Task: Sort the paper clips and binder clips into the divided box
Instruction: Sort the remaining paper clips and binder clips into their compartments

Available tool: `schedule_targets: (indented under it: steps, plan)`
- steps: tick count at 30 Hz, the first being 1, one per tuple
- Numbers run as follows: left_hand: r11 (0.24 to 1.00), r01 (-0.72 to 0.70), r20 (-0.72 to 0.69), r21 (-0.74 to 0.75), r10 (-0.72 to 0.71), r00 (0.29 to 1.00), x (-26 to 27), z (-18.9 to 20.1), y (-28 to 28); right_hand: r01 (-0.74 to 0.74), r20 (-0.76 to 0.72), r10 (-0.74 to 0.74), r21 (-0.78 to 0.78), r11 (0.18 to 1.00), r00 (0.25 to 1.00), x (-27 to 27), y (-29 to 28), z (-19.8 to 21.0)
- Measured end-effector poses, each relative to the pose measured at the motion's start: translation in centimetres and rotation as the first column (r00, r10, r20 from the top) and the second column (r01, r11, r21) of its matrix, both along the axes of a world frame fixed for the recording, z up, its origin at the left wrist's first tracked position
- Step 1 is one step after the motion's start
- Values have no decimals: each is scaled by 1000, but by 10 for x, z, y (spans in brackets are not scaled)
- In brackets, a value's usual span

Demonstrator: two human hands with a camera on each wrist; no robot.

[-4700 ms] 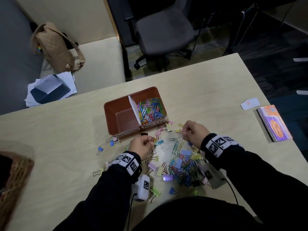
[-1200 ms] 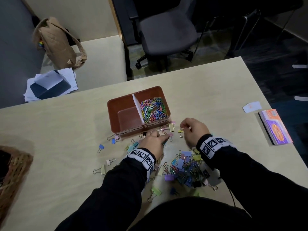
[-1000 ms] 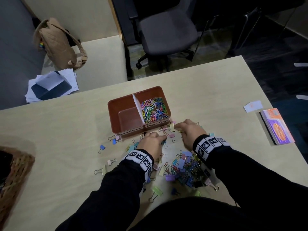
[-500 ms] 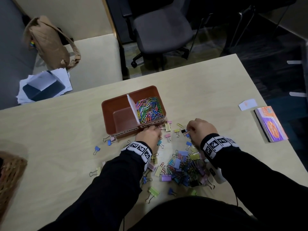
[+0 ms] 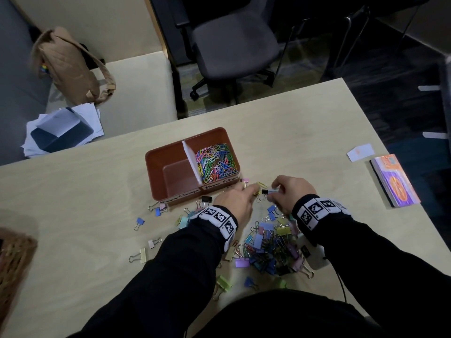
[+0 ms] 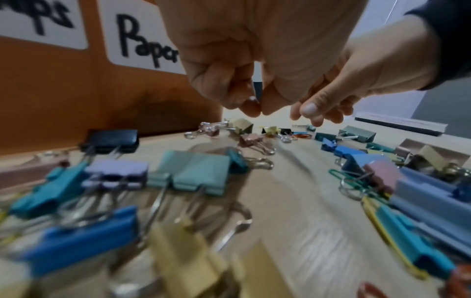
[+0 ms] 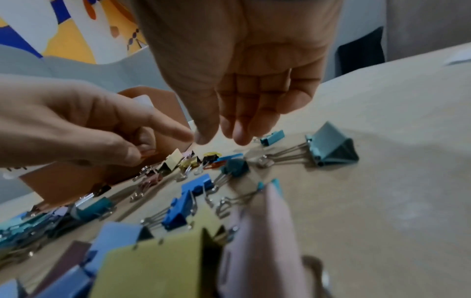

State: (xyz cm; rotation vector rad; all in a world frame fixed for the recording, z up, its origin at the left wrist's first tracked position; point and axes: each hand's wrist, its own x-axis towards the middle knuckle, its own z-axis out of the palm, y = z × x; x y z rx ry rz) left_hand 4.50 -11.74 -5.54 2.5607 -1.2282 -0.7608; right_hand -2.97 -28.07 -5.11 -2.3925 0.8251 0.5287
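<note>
The brown divided box (image 5: pixel 175 181) has a bare left compartment and a heap of coloured paper clips (image 5: pixel 217 164) in the right one. In front of it lie scattered binder clips, with a dense pile (image 5: pixel 271 245) near me. My left hand (image 5: pixel 245 189) hovers by the box's front right corner, fingers curled, thumb and fingertips (image 6: pixel 254 108) pinching what looks like a small orange paper clip (image 7: pixel 147 152). My right hand (image 5: pixel 274 191) hangs beside it, its fingers (image 7: pixel 239 137) pointing down, holding nothing, just above a blue paper clip (image 7: pixel 229 157) and a red one.
A colourful notebook (image 5: pixel 395 181) and a white card (image 5: pixel 360 152) lie at the table's right. A wicker basket (image 5: pixel 12 264) sits at the left edge. Beyond the table are an office chair (image 5: pixel 234 45), a tan bag (image 5: pixel 68 67) and papers (image 5: pixel 61 132).
My left hand has moved forward from the pile to the box's front right corner. My right hand has shifted slightly and now hovers next to it, over the small clips there.
</note>
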Motion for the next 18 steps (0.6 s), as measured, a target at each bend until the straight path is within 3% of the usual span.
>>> schedule_targets:
  steps: [4, 8, 13, 16, 18]
  plan:
    - [994, 56, 30, 91, -59, 998, 1, -5, -11, -108, -13, 107, -97, 989, 994, 5, -1, -1]
    - [998, 34, 33, 57, -36, 999, -2, -8, -1, -228, -63, 221, -122, 966, 973, 7, 3, -8]
    - [983, -170, -45, -74, 167, 985, -3, -8, 4, -287, -115, 273, -128, 949, 955, 12, 11, -9]
    - [922, -362, -126, -136, 346, 930, 0, -7, -2, -323, -162, 302, -117, 939, 939, 15, 13, -6]
    - [900, -416, -173, -132, 393, 903, 1, -5, -5, -369, -183, 346, -110, 923, 920, 16, 15, -4]
